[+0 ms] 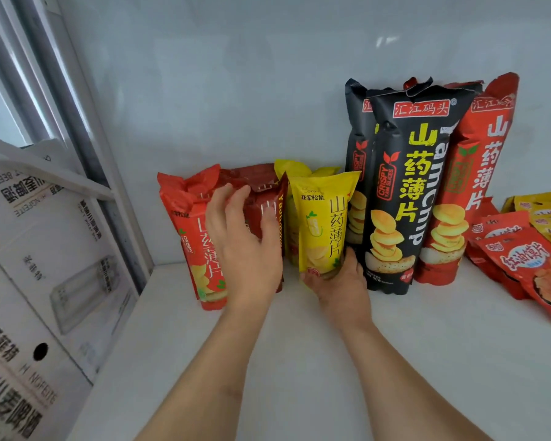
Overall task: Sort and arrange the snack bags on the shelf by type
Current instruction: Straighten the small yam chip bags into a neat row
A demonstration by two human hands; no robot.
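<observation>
My left hand (242, 246) lies flat against the front of a dark red bag (264, 198), fingers (233, 198) spread and apart, pressing on it rather than gripping it. That bag stands upright on the white shelf (299, 361), squeezed between a bright red bag (185, 218) on its left and a yellow bag (325, 218) on its right.

My right hand (341, 281) cups the bottom of the yellow bag from below and from the right side; its fingers are curled around the base and clamped on the bag, though most of them are hidden behind it. A second yellow bag (288, 173) stands just behind the first, only its top and left edge showing.

To the right, touching the yellow bag, stands a tall black bag (404, 192), with another black bag (357, 135) right behind it to its left. Beside these, a tall red bag (487, 154) leans against the back wall (236, 90).

At the far right of the shelf, small flat red packets (522, 259) lie overlapping one another, with small yellow packets (544, 214) behind them.

To the left of the shelf, past its metal post (86, 148), are white cartons (35, 265) with printed lettering.
</observation>
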